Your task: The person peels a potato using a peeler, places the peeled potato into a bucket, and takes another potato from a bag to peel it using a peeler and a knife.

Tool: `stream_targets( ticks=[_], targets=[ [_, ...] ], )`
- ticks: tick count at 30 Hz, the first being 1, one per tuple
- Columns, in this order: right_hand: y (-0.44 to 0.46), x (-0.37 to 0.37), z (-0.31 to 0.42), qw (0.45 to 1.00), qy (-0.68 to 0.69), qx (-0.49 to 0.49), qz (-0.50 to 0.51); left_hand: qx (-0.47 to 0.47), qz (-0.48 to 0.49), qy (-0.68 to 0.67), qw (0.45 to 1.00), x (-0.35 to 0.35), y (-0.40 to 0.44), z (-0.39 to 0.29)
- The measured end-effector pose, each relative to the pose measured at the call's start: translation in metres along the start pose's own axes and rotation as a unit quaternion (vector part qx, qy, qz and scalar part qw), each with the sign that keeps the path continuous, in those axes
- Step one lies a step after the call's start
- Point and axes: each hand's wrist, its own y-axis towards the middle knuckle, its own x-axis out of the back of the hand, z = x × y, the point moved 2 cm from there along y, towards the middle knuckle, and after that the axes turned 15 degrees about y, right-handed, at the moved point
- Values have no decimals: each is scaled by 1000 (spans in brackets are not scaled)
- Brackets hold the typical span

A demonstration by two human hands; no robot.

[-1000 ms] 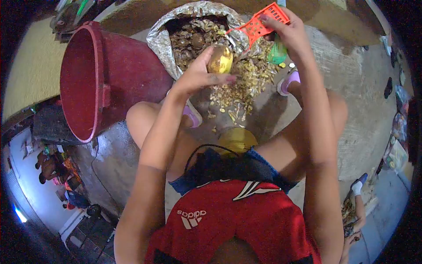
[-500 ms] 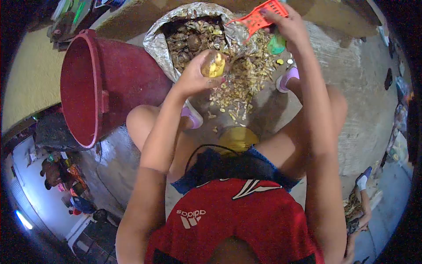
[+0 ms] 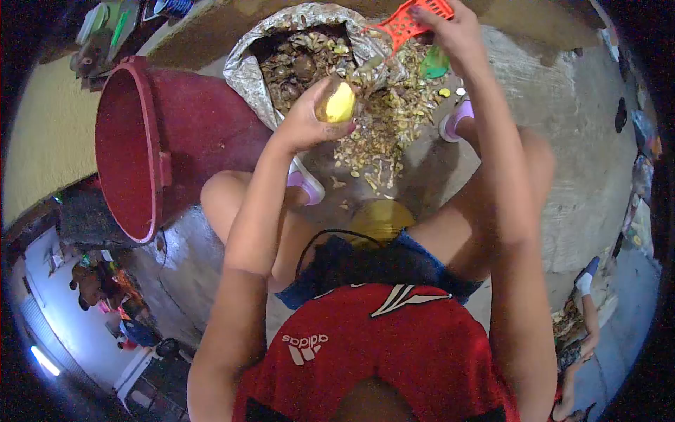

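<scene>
My left hand [image 3: 301, 128] is wrapped round a partly peeled potato [image 3: 340, 103], its bare yellow side facing right and brown skin left on the palm side. Up and to the right, my right hand [image 3: 460, 41] grips an orange plastic peeler [image 3: 410, 22], its forked end pointing left and apart from the potato. Beyond my left hand lies an open whitish sack [image 3: 242, 76] with brown potatoes [image 3: 302, 68] and peelings inside. Loose peelings [image 3: 373, 149] cover the floor below and between my hands. A green plastic piece [image 3: 434, 63] is just under my right hand.
A large dark red tub [image 3: 211, 116] lies on its side at the left. Between my legs stands a yellow round container [image 3: 383, 218]. People [image 3: 91, 285] show at the lower left, and another person's leg [image 3: 589, 316] at the lower right.
My right hand and the peeler have shifted slightly left. The potato in my left hand has turned, so more of its bare yellow side shows.
</scene>
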Motion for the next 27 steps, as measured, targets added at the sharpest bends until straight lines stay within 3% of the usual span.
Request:
stream_targets(
  ticks=[3, 9, 12, 15, 19, 25, 27],
  targets=[
    [0, 3, -12, 996, 86, -13, 36, 66, 33, -39, 996, 0, 0, 3],
    [-10, -12, -9, 978, 154, -64, 123, 50, 22, -121, 991, -6, 2, -3],
    [-14, -15, -13, 972, 138, -79, 172, 55, 47, -244, 967, -8, 1, -8],
    [-18, -26, -24, 967, 65, -52, 240, 87, 69, -172, 979, -7, 5, 4],
    [-19, -32, -28, 969, -23, 19, 245, 61, 68, -123, 988, -10, 7, 3],
    [-14, -30, -33, 975, -7, -20, 223, 44, 85, -94, 991, -4, 7, -9],
    [-13, -20, -17, 986, 34, -37, 156, 23, 66, -77, 995, 0, 8, -6]
  ],
)
